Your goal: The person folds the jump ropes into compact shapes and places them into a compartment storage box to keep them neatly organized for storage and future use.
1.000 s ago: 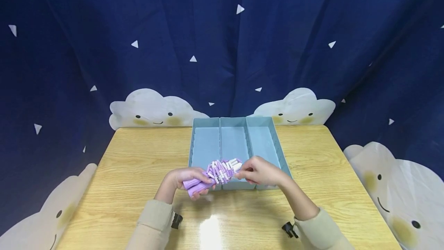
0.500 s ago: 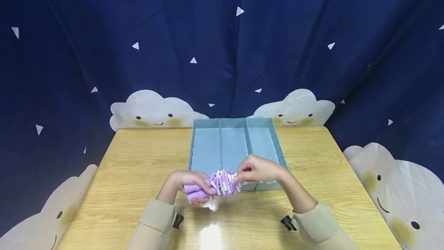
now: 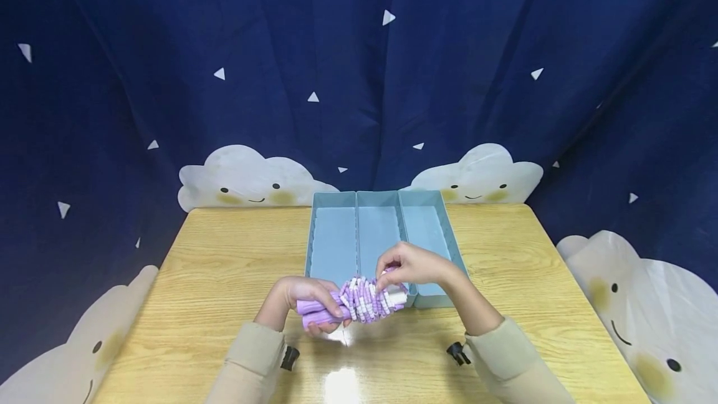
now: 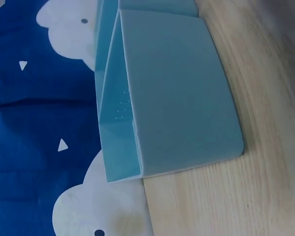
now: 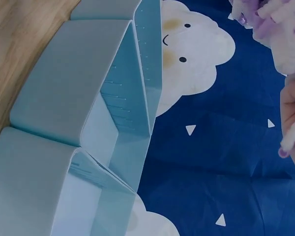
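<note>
On my head feed the light is bright and fairly even, seemingly from above, leaving a burnt-out white glare on the near part of the desk (image 3: 235, 254) and a soft shadow below the left hand (image 3: 305, 288). My wrist feeds look dimmer and softer. On the right one, the purple-and-white bundle (image 5: 273, 24) loses detail; on the left, a blurred dark patch clouds the upper right corner.

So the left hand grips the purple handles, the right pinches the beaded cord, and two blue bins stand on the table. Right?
Not quite: three blue bins stand on the table, as the head view shows. The rest is right: the left hand grips the purple handles and the right hand pinches the beaded cord.
</note>
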{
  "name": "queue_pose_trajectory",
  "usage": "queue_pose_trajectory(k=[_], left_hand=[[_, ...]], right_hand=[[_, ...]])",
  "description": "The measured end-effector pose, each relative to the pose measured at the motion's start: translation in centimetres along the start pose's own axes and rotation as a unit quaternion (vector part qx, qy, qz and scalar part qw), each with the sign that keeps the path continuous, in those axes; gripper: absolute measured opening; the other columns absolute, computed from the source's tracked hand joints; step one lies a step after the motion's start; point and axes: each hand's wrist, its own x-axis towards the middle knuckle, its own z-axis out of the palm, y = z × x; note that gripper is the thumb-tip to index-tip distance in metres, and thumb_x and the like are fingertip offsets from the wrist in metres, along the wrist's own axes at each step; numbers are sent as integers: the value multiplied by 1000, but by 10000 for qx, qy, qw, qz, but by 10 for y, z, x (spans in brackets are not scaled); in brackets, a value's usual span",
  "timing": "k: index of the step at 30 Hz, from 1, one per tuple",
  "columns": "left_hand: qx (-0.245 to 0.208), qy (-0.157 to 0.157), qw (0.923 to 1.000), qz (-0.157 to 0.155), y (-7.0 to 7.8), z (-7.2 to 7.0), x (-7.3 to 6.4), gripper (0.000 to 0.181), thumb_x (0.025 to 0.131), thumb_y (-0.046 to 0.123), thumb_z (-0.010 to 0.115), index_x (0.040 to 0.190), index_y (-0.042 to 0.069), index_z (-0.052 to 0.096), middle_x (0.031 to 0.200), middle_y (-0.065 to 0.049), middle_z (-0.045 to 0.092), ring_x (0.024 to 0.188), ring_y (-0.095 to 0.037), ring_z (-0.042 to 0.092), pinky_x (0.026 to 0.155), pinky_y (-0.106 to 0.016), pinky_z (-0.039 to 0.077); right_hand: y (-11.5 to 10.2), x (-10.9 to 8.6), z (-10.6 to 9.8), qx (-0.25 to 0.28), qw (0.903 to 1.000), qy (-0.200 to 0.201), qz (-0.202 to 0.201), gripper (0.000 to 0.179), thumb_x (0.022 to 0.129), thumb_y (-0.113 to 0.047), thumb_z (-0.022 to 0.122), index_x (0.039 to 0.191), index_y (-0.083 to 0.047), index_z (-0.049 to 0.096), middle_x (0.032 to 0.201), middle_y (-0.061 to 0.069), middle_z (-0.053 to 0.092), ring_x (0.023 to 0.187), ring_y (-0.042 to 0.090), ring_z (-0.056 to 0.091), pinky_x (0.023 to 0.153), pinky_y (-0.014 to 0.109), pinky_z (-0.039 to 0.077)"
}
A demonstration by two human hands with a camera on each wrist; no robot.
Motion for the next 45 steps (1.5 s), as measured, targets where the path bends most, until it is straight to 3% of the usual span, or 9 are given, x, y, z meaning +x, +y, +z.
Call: queue_pose_trajectory(k=[6,12,16,20,24,27,32,39,45], left_hand=[[-20,-213,9997,87,-1,-1,1,18,86,7,35,94,5,52,63,1,53,48,-7,45,42,-18,39],[-35,-443,9988,183,-2,-1,1,21,87,5,31,97,6,50,64,2,52,48,-6,43,42,-18,38],[-35,-606,9978,278,1,2,0,22,86,4,29,98,6,48,65,2,51,48,-6,42,43,-18,37],[-1,-751,9964,390,7,9,-1,23,85,5,30,98,7,48,66,3,51,49,-6,43,43,-17,37],[6,-853,9952,476,9,12,-3,24,85,5,30,98,9,50,67,4,51,50,-5,43,44,-16,37],[31,-907,9945,521,7,10,-3,24,85,6,31,99,9,50,67,4,51,50,-5,43,44,-16,37],[16,-969,9934,606,4,9,-3,24,86,7,31,100,10,50,68,5,51,51,-5,43,44,-16,37],[86,-1057,9911,799,5,9,-6,21,86,11,34,101,12,50,69,6,51,52,-4,44,46,-15,37],[95,-1073,9900,913,6,8,-7,18,89,15,37,102,13,50,70,7,49,53,-3,43,46,-15,37]], right_hand=[[0,2,-2,78,9991,172,-389,7,79,-4,68,73,-2,64,67,6,63,57,-2,43,48,15,40],[-16,3,-2,261,9950,490,-825,7,72,9,68,71,4,63,64,13,59,59,-1,45,49,17,43],[-21,4,-1,413,9933,680,-833,10,70,11,69,70,4,62,64,14,59,61,0,47,50,17,43],[-8,5,2,701,9910,788,-826,11,70,13,68,71,4,61,66,13,58,62,3,49,52,20,46],[12,5,6,1163,9876,848,-620,10,74,6,69,75,6,60,69,1,60,63,5,51,55,22,48],[19,6,8,1547,9832,815,-532,19,77,-6,71,78,8,57,72,-8,59,62,4,51,55,20,47],[29,5,12,2082,9725,766,-713,31,84,-16,65,78,11,52,75,-9,59,64,3,51,56,19,46],[39,-2,15,2338,9638,958,-850,8,90,-19,57,87,-15,63,88,-7,61,77,4,53,65,17,46],[42,-8,21,2334,9622,1261,-609,16,93,-13,51,92,-21,64,96,-6,61,90,8,55,76,20,48]])
